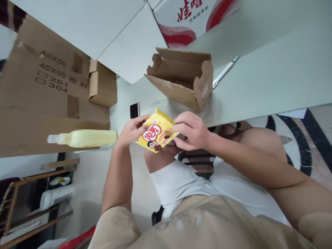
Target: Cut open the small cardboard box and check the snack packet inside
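Observation:
A small yellow snack box (158,133) with red lettering and a cartoon figure is held up above my lap, at the table's near edge. My left hand (133,129) grips its left side, thumb on the front face. At its right edge, the fingers of my right hand (190,131) are closed on the box's end; exactly what they pinch is hidden. Just beyond, an open brown cardboard box (181,98) stands on the table with its flaps up; its inside looks dark.
A white box cutter (225,72) lies right of the cardboard box. A phone (134,110) rests near my left hand. The pale yellow bottle (90,138) and large cartons (52,103) are at left. A red-and-white water carton (192,20) stands at the back.

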Tool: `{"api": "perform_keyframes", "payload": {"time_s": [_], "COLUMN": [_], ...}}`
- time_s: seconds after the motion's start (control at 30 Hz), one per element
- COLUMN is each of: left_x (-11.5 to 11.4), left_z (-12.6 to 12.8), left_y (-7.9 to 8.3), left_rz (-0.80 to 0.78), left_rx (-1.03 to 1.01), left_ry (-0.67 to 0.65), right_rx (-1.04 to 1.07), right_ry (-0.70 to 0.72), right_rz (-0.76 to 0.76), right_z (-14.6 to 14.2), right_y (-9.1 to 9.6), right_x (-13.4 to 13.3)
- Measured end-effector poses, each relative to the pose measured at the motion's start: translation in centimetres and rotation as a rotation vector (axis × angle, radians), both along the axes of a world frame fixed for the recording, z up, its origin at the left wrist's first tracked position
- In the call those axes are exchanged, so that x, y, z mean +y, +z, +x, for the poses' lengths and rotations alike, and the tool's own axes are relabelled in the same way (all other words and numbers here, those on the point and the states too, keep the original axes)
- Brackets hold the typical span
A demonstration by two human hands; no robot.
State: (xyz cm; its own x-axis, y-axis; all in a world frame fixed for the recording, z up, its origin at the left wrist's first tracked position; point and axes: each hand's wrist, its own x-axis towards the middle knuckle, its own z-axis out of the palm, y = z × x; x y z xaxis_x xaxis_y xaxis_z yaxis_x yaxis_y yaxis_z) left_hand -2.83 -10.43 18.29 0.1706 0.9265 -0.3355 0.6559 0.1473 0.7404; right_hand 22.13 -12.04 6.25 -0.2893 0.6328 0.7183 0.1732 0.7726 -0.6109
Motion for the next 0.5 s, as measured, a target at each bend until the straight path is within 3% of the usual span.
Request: {"api": "perform_keyframes", "payload": {"time_s": [0.07, 0.13, 0.27, 0.37, 0.5], "left_x": [0.3, 0.7, 1.2, 0.1, -5.0], "left_z": [-0.1, -0.1, -0.6, -2.2, -3.3], "left_y": [0.6, 1.4, 0.8, -2.3, -8.3], "left_rz": [-0.028, -0.053, -0.081, 0.027, 0.235], "left_rx": [0.001, -0.003, -0.035, -0.14, -0.358], "left_ry": [-0.032, -0.072, -0.09, 0.1, 0.514], "right_rx": [0.008, 0.023, -0.065, -0.052, 0.057], "right_ry": [-0.028, -0.034, 0.143, 0.136, 0.088], "right_rz": [-0.099, -0.29, -0.682, -0.763, -0.791], "right_z": [-1.5, -2.2, -2.1, -1.8, -2.1], "right_y": [-0.1, -0.1, -0.3, -1.1, -2.6], "right_x": [-0.9, -1.1, -0.2, 0.3, 0.0]}}
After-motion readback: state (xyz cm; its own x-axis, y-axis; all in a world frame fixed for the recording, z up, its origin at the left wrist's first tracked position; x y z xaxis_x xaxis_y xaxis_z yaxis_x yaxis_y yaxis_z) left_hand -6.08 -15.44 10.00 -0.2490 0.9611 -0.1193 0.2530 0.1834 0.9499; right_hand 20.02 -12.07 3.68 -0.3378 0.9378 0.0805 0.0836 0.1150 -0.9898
